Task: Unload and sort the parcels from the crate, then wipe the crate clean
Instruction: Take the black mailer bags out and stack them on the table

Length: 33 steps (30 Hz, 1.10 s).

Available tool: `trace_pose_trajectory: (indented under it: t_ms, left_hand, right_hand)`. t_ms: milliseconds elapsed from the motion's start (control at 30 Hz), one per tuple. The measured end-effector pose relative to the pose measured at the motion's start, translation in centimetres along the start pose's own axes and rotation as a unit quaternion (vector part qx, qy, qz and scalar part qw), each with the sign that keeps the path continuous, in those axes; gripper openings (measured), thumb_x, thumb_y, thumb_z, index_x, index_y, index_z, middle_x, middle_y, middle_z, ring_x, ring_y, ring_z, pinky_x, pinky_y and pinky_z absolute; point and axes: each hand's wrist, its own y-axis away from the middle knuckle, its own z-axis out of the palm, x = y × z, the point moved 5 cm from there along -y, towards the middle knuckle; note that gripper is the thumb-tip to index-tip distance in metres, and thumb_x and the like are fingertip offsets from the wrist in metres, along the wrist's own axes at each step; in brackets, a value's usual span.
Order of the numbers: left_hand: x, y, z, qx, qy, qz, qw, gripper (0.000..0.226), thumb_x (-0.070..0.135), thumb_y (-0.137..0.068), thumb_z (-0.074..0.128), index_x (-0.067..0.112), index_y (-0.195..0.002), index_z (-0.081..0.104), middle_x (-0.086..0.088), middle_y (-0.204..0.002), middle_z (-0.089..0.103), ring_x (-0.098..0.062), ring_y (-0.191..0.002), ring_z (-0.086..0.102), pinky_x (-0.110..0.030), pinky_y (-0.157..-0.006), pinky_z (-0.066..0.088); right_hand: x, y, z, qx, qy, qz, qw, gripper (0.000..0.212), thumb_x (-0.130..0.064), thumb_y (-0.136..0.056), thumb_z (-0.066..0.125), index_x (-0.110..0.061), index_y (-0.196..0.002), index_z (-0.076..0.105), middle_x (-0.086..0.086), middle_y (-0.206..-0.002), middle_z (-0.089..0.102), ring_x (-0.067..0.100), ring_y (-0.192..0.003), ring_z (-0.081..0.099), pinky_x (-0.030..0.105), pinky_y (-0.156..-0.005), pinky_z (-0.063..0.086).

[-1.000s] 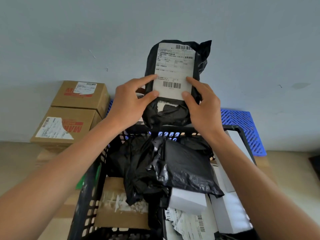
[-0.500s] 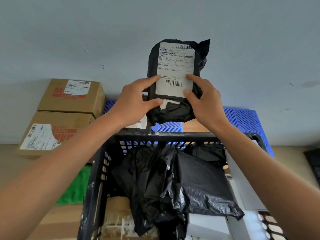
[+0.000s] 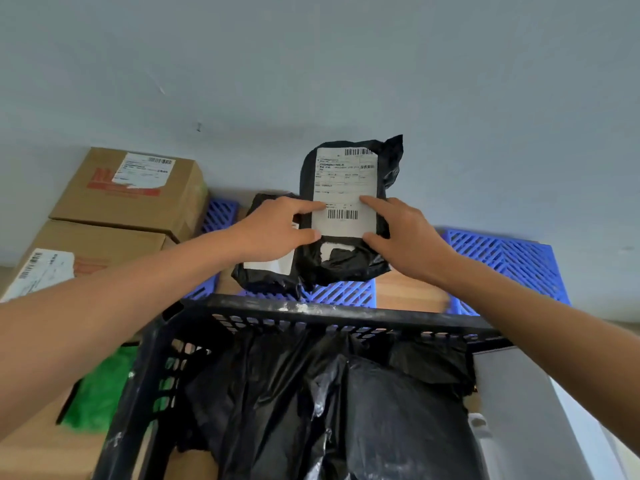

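Far left of the grip: two brown cardboard boxes (image 3: pixel 128 190) stacked against the grey wall (image 3: pixel 311 64), each with a white label. Below them a green item (image 3: pixel 98 393), blurred, just outside the black crate (image 3: pixel 311 315). Left hand (image 3: pixel 273 230) grips the left edge of the held black parcel (image 3: pixel 346 209), thumb and forefinger pinching onto its white shipping label (image 3: pixel 344 194). Behind that hand, touching the held parcel's left side, a second black parcel (image 3: pixel 266 275) lies on the blue slatted pallet (image 3: pixel 502 254). Held parcel is upright, label facing the camera, lower end at or just over the pallet; contact unclear. Right hand (image 3: pixel 405 239) grips the parcel's right edge the same way, fingers curled round it. Below the grip, nearer the camera, the crate holds more black plastic-wrapped parcels (image 3: pixel 346 403). Right of those, a grey-white box (image 3: pixel 526 410) at the crate's right side.
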Motion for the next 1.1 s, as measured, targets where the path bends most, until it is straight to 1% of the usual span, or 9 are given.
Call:
trace_pose_trajectory:
  t_ms: [167, 300, 467, 533, 700, 767, 867, 1000, 1100]
  left_hand:
    - [-1.4, -2.0, 1.2, -0.061, -0.049, -0.015, 0.997, 0.061, 0.03, -0.097, 0.069, 0.032, -0.153, 0.045, 0.011, -0.157, 0.044, -0.018, -0.131, 0.056, -0.024, -0.106, 0.04]
    - [-2.8, -3.9, 2.8, -0.101, -0.087, -0.024, 0.991, 0.057, 0.038, -0.096, 0.068, 0.035, -0.15, 0.049, 0.006, -0.155, 0.049, -0.016, -0.136, 0.05, -0.035, -0.115, 0.039]
    - [-4.7, -5.4, 4.8, -0.145, -0.117, -0.037, 0.982, 0.059, 0.041, -0.097, 0.065, 0.03, -0.152, 0.047, 0.005, -0.157, 0.046, -0.017, -0.143, 0.042, -0.031, -0.118, 0.032]
    - [-5.4, -5.8, 5.5, -0.166, -0.128, -0.038, 0.977, 0.06, 0.039, -0.098, 0.064, 0.027, -0.154, 0.045, 0.004, -0.159, 0.043, -0.017, -0.147, 0.038, -0.031, -0.118, 0.029]
    - [-6.3, -6.9, 7.5, -0.219, -0.201, -0.037, 0.954, 0.064, 0.043, -0.098, 0.059, 0.033, -0.157, 0.038, -0.001, -0.159, 0.043, -0.024, -0.139, 0.045, -0.042, -0.115, 0.036]
    - [-6.1, -7.2, 8.1, -0.236, -0.24, -0.028, 0.941, 0.066, 0.045, -0.1, 0.056, 0.032, -0.16, 0.031, -0.003, -0.162, 0.037, -0.026, -0.146, 0.035, -0.045, -0.117, 0.028]
    - [-6.3, -7.5, 8.9, -0.257, -0.275, -0.022, 0.926, 0.068, 0.047, -0.102, 0.052, 0.032, -0.162, 0.024, -0.009, -0.163, 0.032, -0.025, -0.154, 0.016, -0.05, -0.12, 0.018]
    - [-6.6, -7.5, 9.2, -0.263, -0.338, -0.001, 0.904, 0.064, 0.049, -0.104, 0.046, 0.031, -0.162, 0.023, -0.005, -0.164, 0.03, -0.025, -0.156, 0.008, -0.053, -0.121, 0.014]
    - [-6.4, -7.3, 9.0, -0.241, -0.387, 0.039, 0.889, 0.059, 0.047, -0.105, 0.042, 0.033, -0.16, 0.027, -0.006, -0.167, 0.024, -0.026, -0.157, 0.005, -0.054, -0.122, 0.012]
  right_hand:
    - [1.6, -2.0, 1.7, -0.048, 0.018, 0.024, 0.998, 0.063, -0.016, -0.094, 0.062, -0.016, -0.153, 0.043, 0.012, -0.13, 0.06, 0.026, -0.116, 0.055, 0.023, -0.092, 0.038]
    - [3.1, -3.2, 3.3, -0.053, 0.015, 0.068, 0.996, 0.055, -0.017, -0.092, 0.061, -0.02, -0.147, 0.054, 0.011, -0.122, 0.067, 0.025, -0.105, 0.063, 0.029, -0.089, 0.049]
    - [5.0, -5.0, 5.8, -0.116, 0.025, 0.077, 0.99, 0.053, -0.023, -0.094, 0.062, -0.02, -0.147, 0.054, 0.005, -0.122, 0.068, 0.016, -0.096, 0.058, 0.024, -0.083, 0.042]
    - [5.5, -5.3, 6.6, -0.155, 0.021, 0.07, 0.985, 0.051, -0.023, -0.096, 0.061, -0.017, -0.146, 0.054, 0.0, -0.109, 0.067, 0.012, -0.086, 0.056, 0.024, -0.083, 0.043]
    - [7.1, -5.7, 8.2, -0.228, 0.024, 0.075, 0.97, 0.047, -0.029, -0.098, 0.06, -0.016, -0.143, 0.056, -0.002, -0.111, 0.07, 0.01, -0.08, 0.061, 0.027, -0.08, 0.047]
    - [7.7, -6.0, 8.6, -0.254, 0.045, 0.075, 0.963, 0.05, -0.032, -0.099, 0.06, -0.018, -0.147, 0.053, -0.001, -0.127, 0.066, 0.015, -0.098, 0.064, 0.028, -0.087, 0.047]
    - [8.6, -6.4, 8.8, -0.287, 0.079, 0.072, 0.952, 0.063, -0.035, -0.1, 0.06, -0.019, -0.156, 0.037, 0.001, -0.157, 0.044, 0.022, -0.138, 0.046, 0.03, -0.109, 0.037]
    - [9.5, -6.5, 9.4, -0.331, 0.107, 0.057, 0.936, 0.069, -0.045, -0.099, 0.06, -0.028, -0.159, 0.031, -0.003, -0.165, 0.032, 0.02, -0.149, 0.034, 0.038, -0.12, 0.03]
    - [9.8, -6.4, 9.7, -0.342, 0.096, 0.061, 0.933, 0.071, -0.041, -0.1, 0.06, -0.028, -0.161, 0.025, -0.002, -0.166, 0.027, 0.02, -0.151, 0.03, 0.039, -0.122, 0.028]
